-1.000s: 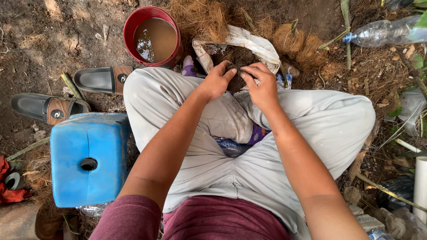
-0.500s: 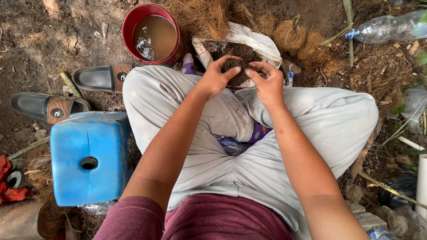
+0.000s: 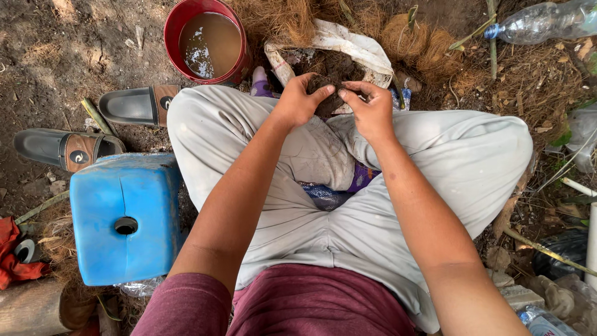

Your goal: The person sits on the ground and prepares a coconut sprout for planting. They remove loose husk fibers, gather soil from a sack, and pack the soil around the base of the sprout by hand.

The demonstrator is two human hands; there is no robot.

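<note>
Red cloth (image 3: 11, 261) lies at the left edge of the dirt ground (image 3: 56, 56), beside a blue plastic stool (image 3: 124, 218) and two dark slippers (image 3: 99, 127). Further along, near the top edge, a red bucket (image 3: 208, 40) holds murky brown water. Just right of it, the left hand (image 3: 297, 102) and right hand (image 3: 371, 112) meet over a white sack (image 3: 348, 43) of dark soil (image 3: 336, 65). Both hands are curled, fingertips pinching a small clump of soil and fibre (image 3: 323, 82) between them, above the sack's near rim. Judging by the full sack and the coconut husk fibre (image 3: 410, 37) heaped behind it, most of the material looks unworked. A clear plastic bottle (image 3: 541, 22) lies at the top right corner.
</note>
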